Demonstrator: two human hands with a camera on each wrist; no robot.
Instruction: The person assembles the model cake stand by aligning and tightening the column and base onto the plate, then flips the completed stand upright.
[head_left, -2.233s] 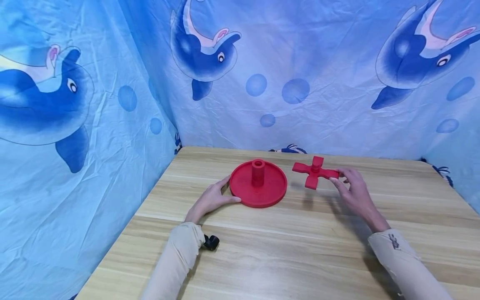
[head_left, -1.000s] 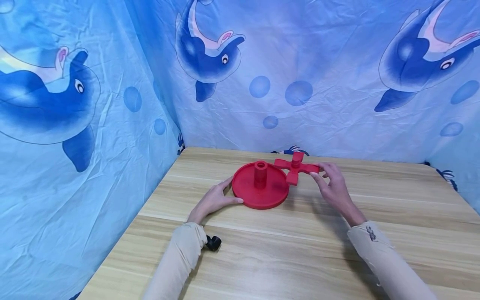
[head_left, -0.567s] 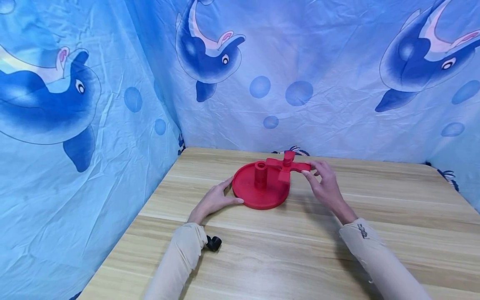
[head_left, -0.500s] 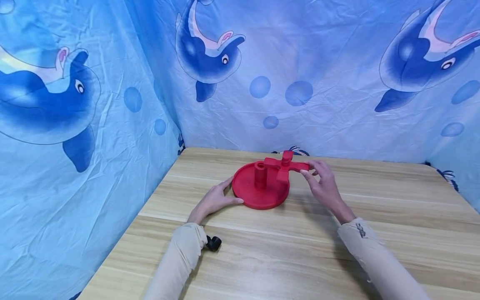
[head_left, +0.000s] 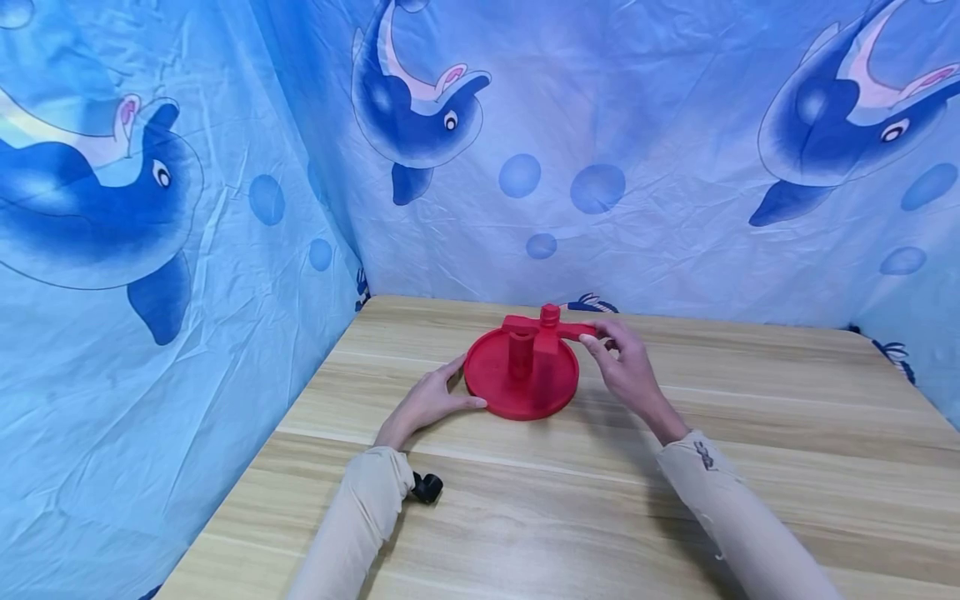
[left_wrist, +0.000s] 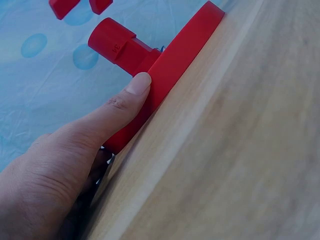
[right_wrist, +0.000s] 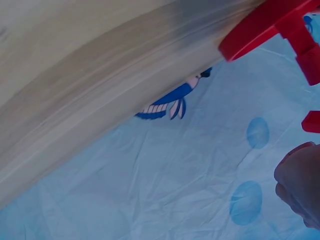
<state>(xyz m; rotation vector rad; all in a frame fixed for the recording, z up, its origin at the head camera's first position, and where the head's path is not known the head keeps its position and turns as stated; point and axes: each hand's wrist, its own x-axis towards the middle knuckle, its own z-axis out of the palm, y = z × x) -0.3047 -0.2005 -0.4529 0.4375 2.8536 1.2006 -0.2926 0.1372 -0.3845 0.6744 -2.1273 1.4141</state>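
Observation:
A red round base [head_left: 491,387] with a raised rim lies flat on the table, and a hollow post [head_left: 521,358] rises from its middle. My left hand [head_left: 431,402] holds the base's left edge, the thumb [left_wrist: 132,97] pressed on its side wall in the left wrist view. My right hand [head_left: 630,375] pinches one arm of a red cross-shaped piece [head_left: 573,331] with a knob on top. This piece hangs over the right part of the base, its left arm passing above the post's top. In the right wrist view only part of the right hand [right_wrist: 302,185] shows.
The wooden table [head_left: 480,517] bears the base. Blue cloth with dolphins [head_left: 420,100] hangs behind and at the left of the table. A small black device [head_left: 427,487] sits at my left wrist.
My right hand has carried the cross-shaped piece leftwards, from right of the base to above its right part beside the post. The left hand has stayed at the base's edge.

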